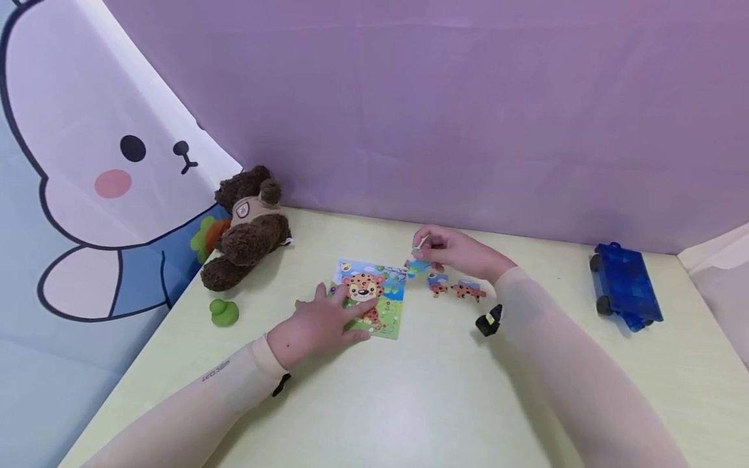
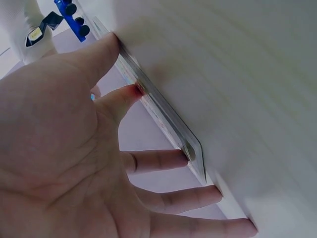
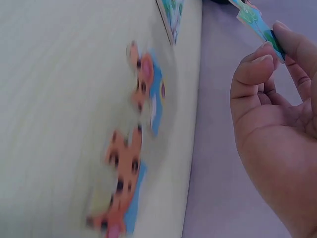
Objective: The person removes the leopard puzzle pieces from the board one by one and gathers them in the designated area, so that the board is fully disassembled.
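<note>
A leopard puzzle board (image 1: 364,294) lies flat on the table, with a spotted cub, blue sky and green grass on it. My left hand (image 1: 318,325) rests on its left part with the fingers spread; in the left wrist view the fingertips touch the board's edge and the table. Above the table, just right of the board's upper corner, my right hand (image 1: 447,250) pinches a blue-green puzzle piece (image 3: 255,22) between thumb and fingers. Two loose puzzle pieces, one smaller (image 1: 437,285) and one longer (image 1: 468,290), lie below that hand, both orange-spotted with blue.
A brown teddy bear (image 1: 248,231) leans at the back left, with a green rubber duck (image 1: 224,312) in front of it. On the right side stands a blue toy vehicle (image 1: 627,286). A purple cloth wall (image 1: 468,117) borders the table's back edge.
</note>
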{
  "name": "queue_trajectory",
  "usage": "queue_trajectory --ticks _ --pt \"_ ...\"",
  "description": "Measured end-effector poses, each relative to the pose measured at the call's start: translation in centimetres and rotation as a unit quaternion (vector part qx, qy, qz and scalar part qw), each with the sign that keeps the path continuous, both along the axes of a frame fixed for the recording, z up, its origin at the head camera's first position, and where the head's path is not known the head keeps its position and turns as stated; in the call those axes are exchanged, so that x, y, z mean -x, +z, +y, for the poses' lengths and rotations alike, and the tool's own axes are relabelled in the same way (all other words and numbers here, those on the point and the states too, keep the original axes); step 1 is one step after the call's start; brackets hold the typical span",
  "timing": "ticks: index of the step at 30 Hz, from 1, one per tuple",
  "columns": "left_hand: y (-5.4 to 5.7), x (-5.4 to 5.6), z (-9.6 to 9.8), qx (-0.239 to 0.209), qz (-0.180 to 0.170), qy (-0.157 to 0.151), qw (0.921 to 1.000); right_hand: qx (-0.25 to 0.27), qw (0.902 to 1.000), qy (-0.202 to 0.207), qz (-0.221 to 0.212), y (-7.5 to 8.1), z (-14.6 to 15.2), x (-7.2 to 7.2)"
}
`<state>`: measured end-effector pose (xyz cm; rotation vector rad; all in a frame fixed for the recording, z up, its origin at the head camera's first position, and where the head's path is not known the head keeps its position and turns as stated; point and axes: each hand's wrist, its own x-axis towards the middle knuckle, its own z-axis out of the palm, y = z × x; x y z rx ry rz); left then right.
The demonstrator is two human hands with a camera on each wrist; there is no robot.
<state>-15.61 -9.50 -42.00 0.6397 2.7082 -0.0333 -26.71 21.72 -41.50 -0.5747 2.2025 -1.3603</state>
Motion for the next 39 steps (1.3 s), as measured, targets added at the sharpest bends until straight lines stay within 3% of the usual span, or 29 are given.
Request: queue_trajectory --ticks 14,22,29,39 --pt "-0.1 -0.2 -0.3 -0.002 -0.006 0.013 0.9999 -0.041 0.9981 -0.045 -0.001 0.2 8.6 -1.9" --pt "-0.2 -0.4 -0.7 0.001 -0.005 0.008 1.0000 -0.084 0.9939 -0.032 -0.063 -0.9 13.0 -2.8" --pt "-0.5 -0.3 -0.6 -0.008 0.006 -0.002 0.9999 -0.112 0.9888 -0.031 -0.094 -1.9 14.7 -3.5" --pt "-0.3 -0.2 -0.2 -0.010 0.014 -0.011 0.9998 -0.134 0.9898 -0.038 -0.027 -2.5 14.5 -3.7"
